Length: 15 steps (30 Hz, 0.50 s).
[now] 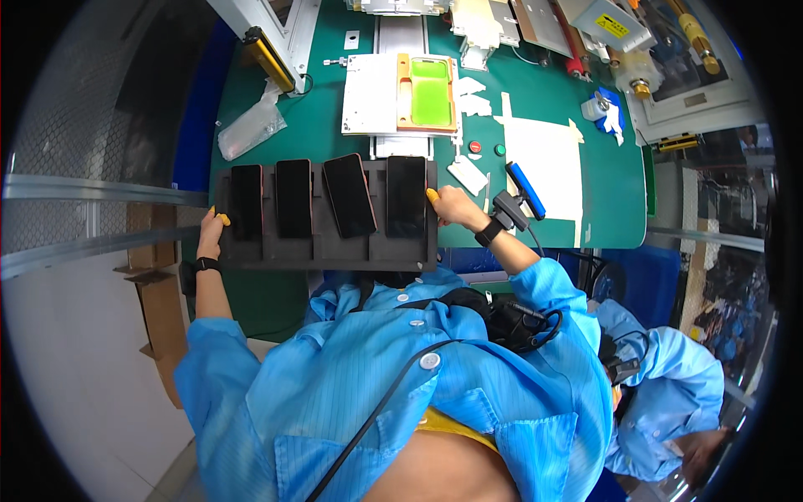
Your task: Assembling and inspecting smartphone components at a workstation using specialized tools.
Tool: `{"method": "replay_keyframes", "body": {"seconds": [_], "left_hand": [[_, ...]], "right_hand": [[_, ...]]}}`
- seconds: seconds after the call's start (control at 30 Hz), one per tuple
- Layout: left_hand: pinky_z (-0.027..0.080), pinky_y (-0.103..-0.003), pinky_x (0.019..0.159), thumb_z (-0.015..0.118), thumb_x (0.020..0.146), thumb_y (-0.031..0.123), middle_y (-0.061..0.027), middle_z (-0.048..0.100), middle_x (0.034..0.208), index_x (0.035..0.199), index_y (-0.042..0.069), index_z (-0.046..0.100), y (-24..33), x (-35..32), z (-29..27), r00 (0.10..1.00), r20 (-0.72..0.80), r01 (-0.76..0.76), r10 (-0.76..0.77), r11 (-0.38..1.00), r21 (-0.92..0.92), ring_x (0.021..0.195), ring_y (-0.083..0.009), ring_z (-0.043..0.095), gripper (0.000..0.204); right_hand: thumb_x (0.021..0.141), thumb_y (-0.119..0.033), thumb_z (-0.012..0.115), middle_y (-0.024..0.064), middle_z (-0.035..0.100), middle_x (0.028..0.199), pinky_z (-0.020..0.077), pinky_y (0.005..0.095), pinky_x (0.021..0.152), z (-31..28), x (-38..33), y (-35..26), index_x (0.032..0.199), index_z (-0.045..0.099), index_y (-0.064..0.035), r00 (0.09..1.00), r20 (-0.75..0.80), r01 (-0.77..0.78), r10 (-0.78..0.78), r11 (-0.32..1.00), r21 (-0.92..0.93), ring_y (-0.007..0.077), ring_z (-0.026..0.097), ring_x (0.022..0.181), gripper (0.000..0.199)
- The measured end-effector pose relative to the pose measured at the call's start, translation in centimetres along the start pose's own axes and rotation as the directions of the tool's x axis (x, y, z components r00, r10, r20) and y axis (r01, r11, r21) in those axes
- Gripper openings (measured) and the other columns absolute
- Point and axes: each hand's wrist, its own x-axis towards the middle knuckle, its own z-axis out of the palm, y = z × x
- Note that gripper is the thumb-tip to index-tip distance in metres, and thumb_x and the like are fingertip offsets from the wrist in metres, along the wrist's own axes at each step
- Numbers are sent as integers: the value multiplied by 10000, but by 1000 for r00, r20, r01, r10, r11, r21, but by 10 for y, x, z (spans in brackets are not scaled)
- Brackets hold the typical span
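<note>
Between my two hands is a dark foam tray [322, 253] with several phones in its slots. A phone [247, 201] lies at the left end, another phone [294, 199] beside it. The third phone [350, 196] sits tilted across its slot, and a fourth phone [406, 197] lies at the right end. My left hand [210, 234] grips the tray's left edge, a yellow cover on a fingertip. On the right edge, my right hand [457, 208] is closed, also with yellow on a finger. The undersides of both grips are hidden.
A white fixture with a green-filled orange frame [431, 94] stands beyond the tray on the green bench [615, 184]. Right of it are a red button [475, 146], a blue roller [525, 191] and a white sheet [544, 167]. A plastic bag [251, 127] lies left. Another person [669, 393] is at lower right.
</note>
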Motion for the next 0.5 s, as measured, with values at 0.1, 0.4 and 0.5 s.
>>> {"method": "replay_keyframes", "body": {"seconds": [0.1, 0.4, 0.5], "left_hand": [[385, -245, 762, 357, 730, -2, -83, 531, 980, 1228, -7, 400, -28, 33, -7, 993, -90, -62, 72, 992, 107, 854, -169, 504, 500], [388, -268, 801, 403, 746, 43, -97, 517, 1032, 1212, -15, 399, 8, 21, 6, 989, 147, -70, 32, 963, 261, 925, -197, 495, 470], [376, -320, 833, 471, 770, 117, -70, 496, 1085, 1225, 75, 408, 49, -26, -11, 990, -89, -111, 113, 993, 28, 971, -183, 483, 461]], "right_hand": [[810, -115, 426, 194, 591, 589, 506, 296, 452, 0, -3, -11, 668, 565, 113, 1000, 1, 31, -31, 999, -35, 212, 619, 505, 302], [751, -59, 485, 107, 616, 857, 499, 258, 540, -157, -53, 34, 1120, 492, 3, 956, -292, 123, -44, 958, 257, 149, 620, 645, 375], [812, -100, 401, 83, 605, 907, 479, 230, 624, -260, -124, 26, 1106, 514, -31, 838, -540, 215, -77, 956, 198, 124, 595, 738, 322]]}}
